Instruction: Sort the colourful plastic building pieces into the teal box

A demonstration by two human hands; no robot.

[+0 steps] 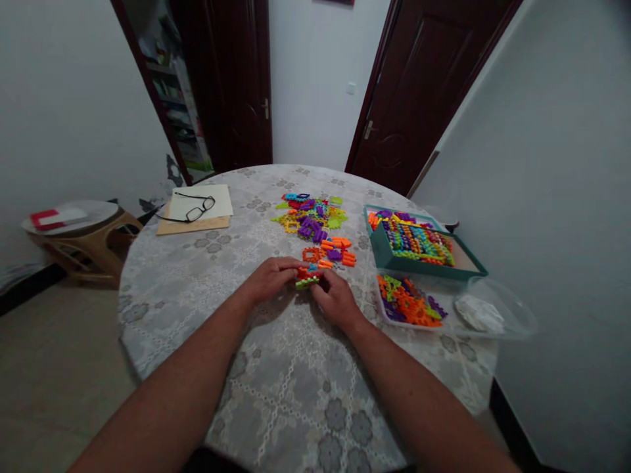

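Observation:
Between my two hands, just above or on the tablecloth, is a small assembly of plastic building pieces, lime green in front with red-orange and blue parts behind. My left hand grips its left side, fingers reaching over the top. On the other side, my right hand holds the right end between thumb and fingers. Just beyond lie loose orange pieces and a purple piece. Farther back spreads a mixed pile of building pieces in purple, yellow, lime and blue.
On the right stand a dark green box with rows of coloured pieces and a clear plastic tub of loose pieces. A transparent lid lies beside them. Eyeglasses rest on paper at the left of the round table.

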